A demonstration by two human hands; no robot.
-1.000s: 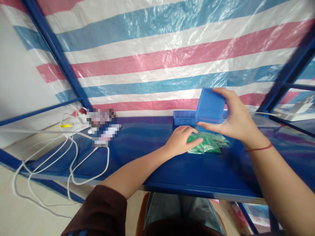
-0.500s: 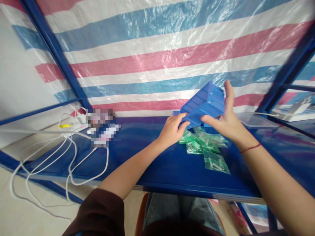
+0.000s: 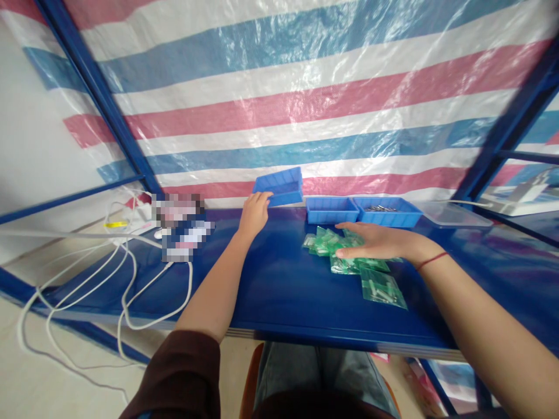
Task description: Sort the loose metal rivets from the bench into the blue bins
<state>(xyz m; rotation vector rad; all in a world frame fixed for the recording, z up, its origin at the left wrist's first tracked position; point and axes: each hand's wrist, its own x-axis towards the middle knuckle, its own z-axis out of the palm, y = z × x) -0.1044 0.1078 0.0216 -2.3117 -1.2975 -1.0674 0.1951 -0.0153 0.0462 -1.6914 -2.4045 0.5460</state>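
Note:
My left hand point(image 3: 254, 216) grips the near left edge of a blue plastic bin point(image 3: 282, 187), which is tilted above the back of the blue table point(image 3: 279, 291). Over a pile of small green-tinted zip bags point(image 3: 323, 243) hovers my right hand point(image 3: 379, 241), fingers stretched out and holding nothing; whether it touches the bags I cannot tell. One bag point(image 3: 383, 288) with small pale parts lies nearest the front edge. Behind the pile stand two more blue bins: the left bin point(image 3: 332, 210) shows no contents, and the right bin point(image 3: 388, 214) holds small metal pieces.
A clear plastic lid point(image 3: 458, 213) lies right of the bins. White cables point(image 3: 126, 279) loop over the table's left end, near a power strip point(image 3: 142, 218) and a blurred-out patch. Blue frame posts point(image 3: 100, 99) and a striped plastic sheet point(image 3: 305, 116) stand behind.
My left hand has carried the blue bin leftward, away from above the bags. My right hand has let go of it and dropped down over the pile. The two standing bins now show.

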